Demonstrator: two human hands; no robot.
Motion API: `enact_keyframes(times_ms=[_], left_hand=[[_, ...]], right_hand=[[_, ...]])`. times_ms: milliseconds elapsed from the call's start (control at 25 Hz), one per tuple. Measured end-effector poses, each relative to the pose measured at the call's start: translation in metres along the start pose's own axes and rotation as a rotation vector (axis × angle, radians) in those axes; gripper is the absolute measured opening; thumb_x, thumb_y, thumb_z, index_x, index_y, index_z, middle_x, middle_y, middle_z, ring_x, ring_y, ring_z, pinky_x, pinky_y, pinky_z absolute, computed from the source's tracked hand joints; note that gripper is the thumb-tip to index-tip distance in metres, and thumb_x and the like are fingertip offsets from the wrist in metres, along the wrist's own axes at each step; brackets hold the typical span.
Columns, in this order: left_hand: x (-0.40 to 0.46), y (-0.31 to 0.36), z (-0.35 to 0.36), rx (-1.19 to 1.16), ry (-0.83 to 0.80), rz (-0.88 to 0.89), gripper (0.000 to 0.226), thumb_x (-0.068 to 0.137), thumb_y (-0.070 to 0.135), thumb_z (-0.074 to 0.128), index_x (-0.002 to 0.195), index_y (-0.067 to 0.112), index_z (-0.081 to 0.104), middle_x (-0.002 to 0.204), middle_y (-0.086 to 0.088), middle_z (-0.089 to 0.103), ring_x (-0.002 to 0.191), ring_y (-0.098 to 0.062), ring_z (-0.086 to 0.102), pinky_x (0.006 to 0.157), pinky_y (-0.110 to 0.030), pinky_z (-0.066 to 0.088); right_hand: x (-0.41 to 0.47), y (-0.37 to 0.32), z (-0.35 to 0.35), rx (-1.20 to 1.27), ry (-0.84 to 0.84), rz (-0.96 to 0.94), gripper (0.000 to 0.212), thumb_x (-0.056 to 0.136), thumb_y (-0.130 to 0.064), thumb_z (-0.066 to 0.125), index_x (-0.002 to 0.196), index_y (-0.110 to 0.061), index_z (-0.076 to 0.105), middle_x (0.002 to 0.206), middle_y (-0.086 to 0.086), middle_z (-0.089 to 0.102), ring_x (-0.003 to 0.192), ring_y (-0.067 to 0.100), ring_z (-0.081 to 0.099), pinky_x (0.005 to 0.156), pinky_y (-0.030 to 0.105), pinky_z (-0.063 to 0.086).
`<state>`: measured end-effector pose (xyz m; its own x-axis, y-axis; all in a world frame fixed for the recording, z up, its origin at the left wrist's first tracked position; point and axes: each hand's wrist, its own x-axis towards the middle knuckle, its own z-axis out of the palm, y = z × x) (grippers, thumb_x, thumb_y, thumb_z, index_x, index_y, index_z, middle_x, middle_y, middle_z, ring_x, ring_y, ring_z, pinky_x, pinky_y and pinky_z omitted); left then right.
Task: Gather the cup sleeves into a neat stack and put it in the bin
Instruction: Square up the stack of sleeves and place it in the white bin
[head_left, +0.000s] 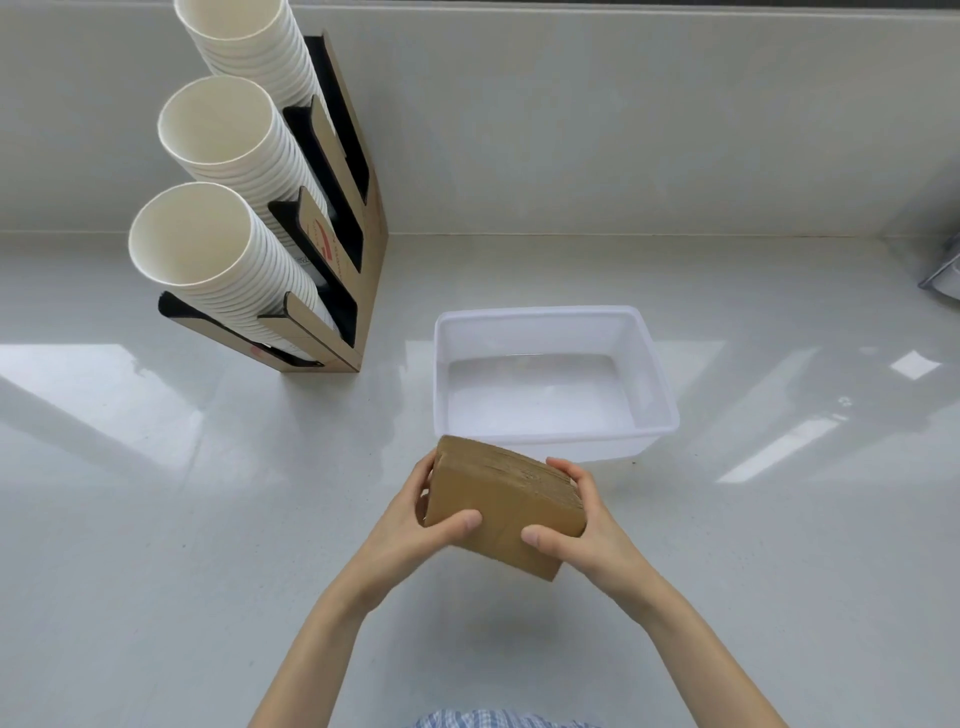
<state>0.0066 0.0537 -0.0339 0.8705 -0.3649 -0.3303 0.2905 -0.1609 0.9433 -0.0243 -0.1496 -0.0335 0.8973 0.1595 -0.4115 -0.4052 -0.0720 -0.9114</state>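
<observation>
A thick stack of brown cardboard cup sleeves (498, 499) is held above the counter, tilted, just in front of the translucent white plastic bin (660, 395). My left hand (415, 525) grips the stack's left side, thumb on its front face. My right hand (576, 525) grips the right side the same way. The bin stands empty, its near rim close behind the stack's top edge.
A cardboard cup dispenser (363, 249) with three slanted stacks of white paper cups (208, 244) stands at the back left. A low wall runs along the back of the glossy white counter (156, 519). A grey object (943, 275) shows at the right edge.
</observation>
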Motion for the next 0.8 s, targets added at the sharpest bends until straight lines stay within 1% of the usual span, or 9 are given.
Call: enact_keyframes(times_ms=[120,200,280,360,440,520,640,720,800], left_hand=[[0.004,0.012,0.007,-0.123,0.119,0.029,0.083,0.049,0.054,0.071,0.122,0.022,0.048,0.121,-0.005,0.061,0.106,-0.012,0.062,0.089,-0.027,0.05],[0.008,0.019,0.011,-0.214,0.153,0.04,0.095,0.041,0.061,0.077,0.121,0.018,0.048,0.116,-0.006,0.062,0.105,-0.017,0.062,0.088,-0.03,0.051],[0.011,0.025,0.014,-0.296,0.137,0.054,0.109,0.036,0.061,0.079,0.129,0.017,0.04,0.116,-0.004,0.06,0.104,-0.015,0.062,0.079,-0.025,0.054],[0.014,0.028,0.018,-0.316,0.125,0.063,0.113,0.039,0.055,0.082,0.135,0.027,0.03,0.127,-0.005,0.053,0.11,-0.017,0.059,0.084,-0.028,0.054],[0.015,0.028,0.022,-0.305,0.154,0.063,0.108,0.046,0.043,0.079,0.138,0.029,0.024,0.135,-0.008,0.046,0.114,-0.02,0.056,0.092,-0.034,0.052],[0.017,0.027,0.023,-0.298,0.195,0.064,0.102,0.05,0.041,0.073,0.138,0.028,0.022,0.137,-0.009,0.044,0.114,-0.021,0.055,0.098,-0.041,0.048],[0.019,0.026,0.019,-0.255,0.219,0.059,0.103,0.051,0.044,0.069,0.139,0.032,0.019,0.136,-0.006,0.046,0.116,-0.02,0.053,0.105,-0.048,0.041],[0.02,0.029,0.014,-0.217,0.209,0.048,0.105,0.05,0.046,0.068,0.14,0.031,0.016,0.136,-0.002,0.045,0.115,-0.017,0.053,0.105,-0.047,0.041],[0.02,0.032,0.009,-0.165,0.182,0.034,0.106,0.049,0.047,0.067,0.14,0.029,0.015,0.135,0.0,0.044,0.114,-0.014,0.052,0.103,-0.043,0.043]], right_hand=[[0.002,-0.007,0.005,0.108,0.033,0.002,0.09,0.045,-0.045,0.073,0.125,-0.032,0.033,0.115,-0.005,0.055,0.09,-0.001,0.061,0.07,0.012,0.049],[0.004,-0.013,0.009,0.18,0.044,-0.003,0.089,0.045,-0.045,0.073,0.124,-0.029,0.036,0.114,-0.004,0.057,0.094,0.003,0.061,0.077,0.018,0.046],[0.006,-0.017,0.012,0.234,0.072,-0.005,0.087,0.046,-0.045,0.073,0.122,-0.027,0.037,0.11,-0.006,0.059,0.097,0.006,0.06,0.083,0.023,0.044],[0.008,-0.02,0.015,0.283,0.092,0.006,0.085,0.049,-0.043,0.074,0.123,-0.024,0.037,0.109,-0.005,0.06,0.101,0.011,0.059,0.085,0.024,0.043],[0.01,-0.022,0.02,0.322,0.11,0.03,0.079,0.057,-0.037,0.073,0.125,-0.021,0.035,0.112,-0.001,0.06,0.102,0.014,0.058,0.084,0.026,0.045],[0.01,-0.023,0.024,0.314,0.117,0.054,0.078,0.059,-0.038,0.072,0.126,-0.02,0.034,0.115,0.0,0.06,0.103,0.015,0.059,0.086,0.027,0.045],[0.007,-0.029,0.024,0.22,0.079,0.091,0.088,0.052,-0.052,0.074,0.126,-0.024,0.036,0.118,0.0,0.061,0.107,0.015,0.059,0.095,0.03,0.045],[0.007,-0.037,0.02,0.152,0.071,0.089,0.084,0.061,-0.057,0.073,0.129,-0.026,0.034,0.119,-0.002,0.059,0.112,0.014,0.057,0.1,0.031,0.041],[0.01,-0.047,0.013,0.098,0.074,0.064,0.077,0.07,-0.054,0.065,0.133,-0.026,0.033,0.119,-0.006,0.057,0.117,0.012,0.052,0.099,0.029,0.037]])
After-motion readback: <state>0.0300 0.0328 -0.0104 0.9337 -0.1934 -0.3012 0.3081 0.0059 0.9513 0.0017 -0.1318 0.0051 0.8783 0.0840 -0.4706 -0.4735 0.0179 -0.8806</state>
